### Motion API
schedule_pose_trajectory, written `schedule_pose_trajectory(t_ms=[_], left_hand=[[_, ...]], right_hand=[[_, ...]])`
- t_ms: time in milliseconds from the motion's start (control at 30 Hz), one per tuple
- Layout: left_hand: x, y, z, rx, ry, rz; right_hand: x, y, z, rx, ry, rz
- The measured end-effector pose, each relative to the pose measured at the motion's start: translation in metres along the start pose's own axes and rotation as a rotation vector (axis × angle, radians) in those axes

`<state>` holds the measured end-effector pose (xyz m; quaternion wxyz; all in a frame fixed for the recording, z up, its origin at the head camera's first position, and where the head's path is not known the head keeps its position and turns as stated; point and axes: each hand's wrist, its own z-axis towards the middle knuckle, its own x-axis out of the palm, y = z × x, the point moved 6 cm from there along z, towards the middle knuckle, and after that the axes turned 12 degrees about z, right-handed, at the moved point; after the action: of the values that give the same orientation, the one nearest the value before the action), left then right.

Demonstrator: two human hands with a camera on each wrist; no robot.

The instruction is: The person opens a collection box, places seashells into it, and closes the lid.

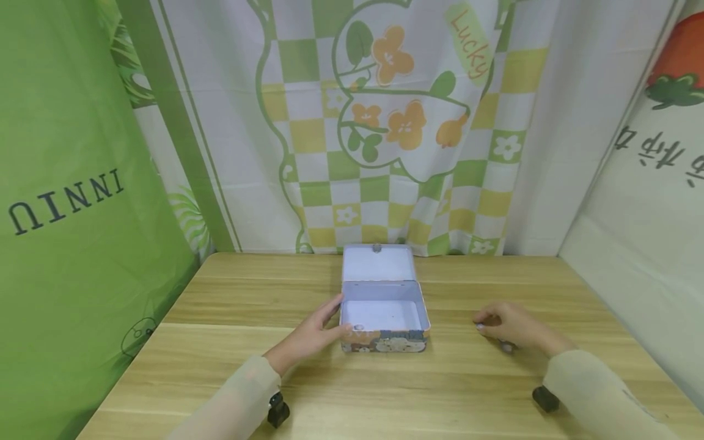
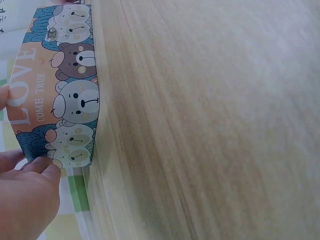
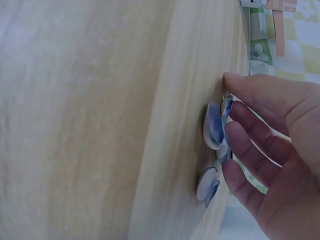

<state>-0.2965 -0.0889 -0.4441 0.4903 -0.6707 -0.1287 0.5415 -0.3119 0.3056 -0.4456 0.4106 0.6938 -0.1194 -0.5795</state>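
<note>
An open tin box with cartoon bears and the words "LOVE COME TRUE" stands on the table, its lid tilted back and its white inside bare. My left hand holds the box at its left side, thumb by the front corner. In the left wrist view, the fingertips touch the box's printed end. To the right, my right hand is low over the table, with curled fingers around a small seashell. Close under the fingers lie more shells, including an oval, bluish one and a smaller pale one.
The wooden table reaches back to a checked curtain. A green cloth hangs at the left, and a white cloth at the right. Black wrist straps show below the sleeves.
</note>
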Motion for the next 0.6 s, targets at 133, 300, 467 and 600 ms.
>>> schedule_pose_trajectory(t_ms=[133, 300, 467, 600], left_hand=[[0.000, 0.000, 0.001, 0.000, -0.003, 0.002], [0.000, 0.001, 0.001, 0.003, -0.008, 0.004], [0.000, 0.002, 0.002, 0.004, -0.010, 0.001], [0.000, 0.002, 0.002, 0.006, -0.011, -0.003]], right_hand=[[0.000, 0.000, 0.000, 0.011, 0.001, 0.004], [0.000, 0.002, 0.001, 0.072, 0.012, 0.046], [-0.002, 0.012, 0.005, 0.077, 0.018, 0.055], [-0.005, 0.028, 0.012, 0.001, 0.015, 0.035]])
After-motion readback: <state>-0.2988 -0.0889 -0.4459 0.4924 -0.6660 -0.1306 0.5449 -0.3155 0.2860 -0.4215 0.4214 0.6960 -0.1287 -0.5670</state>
